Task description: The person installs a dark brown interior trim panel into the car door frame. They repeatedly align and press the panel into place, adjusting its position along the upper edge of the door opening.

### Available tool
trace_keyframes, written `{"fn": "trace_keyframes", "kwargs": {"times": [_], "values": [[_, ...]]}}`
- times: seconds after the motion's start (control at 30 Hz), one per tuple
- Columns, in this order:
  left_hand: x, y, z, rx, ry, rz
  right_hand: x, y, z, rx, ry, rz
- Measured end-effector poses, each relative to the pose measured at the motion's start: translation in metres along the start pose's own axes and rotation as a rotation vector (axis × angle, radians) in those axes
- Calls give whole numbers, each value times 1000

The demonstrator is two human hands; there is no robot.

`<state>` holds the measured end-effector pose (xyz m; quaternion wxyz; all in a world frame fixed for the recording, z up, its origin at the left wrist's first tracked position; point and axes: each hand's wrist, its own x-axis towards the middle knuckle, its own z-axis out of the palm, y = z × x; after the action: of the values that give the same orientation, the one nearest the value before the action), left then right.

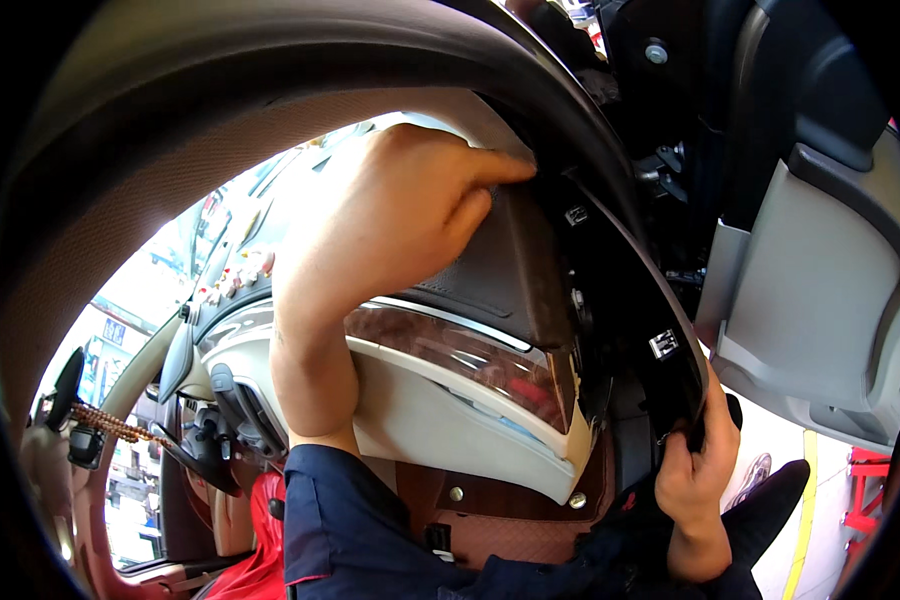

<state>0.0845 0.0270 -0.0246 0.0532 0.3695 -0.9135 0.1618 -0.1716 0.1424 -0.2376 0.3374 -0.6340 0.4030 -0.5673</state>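
My left hand (pixel 410 200) reaches up across the windscreen. Its index finger is stretched out, its tip at the dark edge beside the lower end of the beige pillar trim (pixel 475 115); another digit is bent and the rest are hidden. No held thing shows in it. A long dark curved trim strip (pixel 618 235) arches over the door opening and down the right side. My right hand (pixel 695 470) is closed around this strip's lower end. Two metal clips (pixel 663 345) show in the black gap along its inner side.
Behind my left arm lies the dashboard (pixel 450 370), with a wood-look band and cream lower panel. The open door (pixel 820 270) stands at the right. A bead string (pixel 115 425) hangs at the left. A red stand (pixel 867 490) is on the floor outside.
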Motion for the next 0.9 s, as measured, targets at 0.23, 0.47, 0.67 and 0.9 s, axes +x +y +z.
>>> {"fn": "trace_keyframes", "kwargs": {"times": [0.23, 0.47, 0.67, 0.9], "values": [[13, 18, -4, -35, -51, -140, 5, -15, -16, -67, -68, 27], [9, 11, 1, 3, -66, -90, 11, -38, -26, -202, -90, 22], [9, 13, 5, -15, -37, -174, 13, -48, -29, -290, -85, -79], [8, 10, 6, -32, -50, -185, 31, -61, -33, -322, -121, -113]]}}
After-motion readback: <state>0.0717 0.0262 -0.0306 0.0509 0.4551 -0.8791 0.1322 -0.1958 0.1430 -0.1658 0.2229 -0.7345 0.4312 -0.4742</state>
